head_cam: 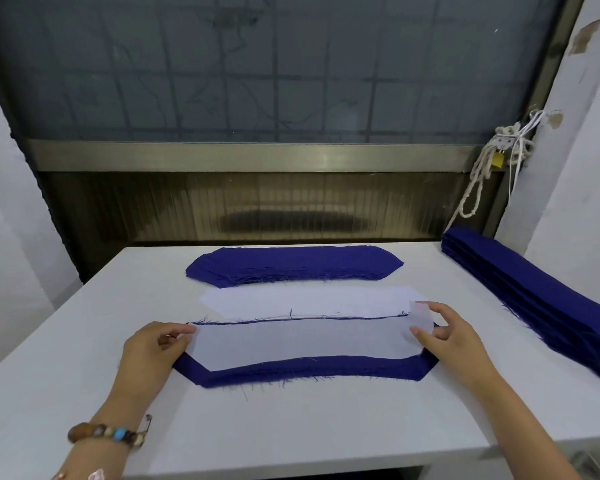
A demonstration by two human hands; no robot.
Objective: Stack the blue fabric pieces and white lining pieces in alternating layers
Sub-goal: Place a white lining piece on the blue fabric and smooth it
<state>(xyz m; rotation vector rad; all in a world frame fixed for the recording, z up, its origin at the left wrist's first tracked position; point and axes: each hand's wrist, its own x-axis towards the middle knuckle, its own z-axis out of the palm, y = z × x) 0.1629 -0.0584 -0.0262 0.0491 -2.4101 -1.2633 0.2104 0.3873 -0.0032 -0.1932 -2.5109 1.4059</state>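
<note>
— What do the hands hold?
— The left hand (153, 344) pinches the left end of the top white lining piece (291, 344). The right hand (447, 336) pinches its right end, which curls up slightly.
— Where does that piece lie?
— Flat on the near blue stack (309, 370), whose blue edge shows along the front. Just behind it lies a pile of white lining (309, 299), and behind that a pile of blue pieces (291, 265). A long blue stack (534, 299) runs along the right edge of the table (326, 427). A beaded bracelet (108, 433) sits on the left wrist.
</note>
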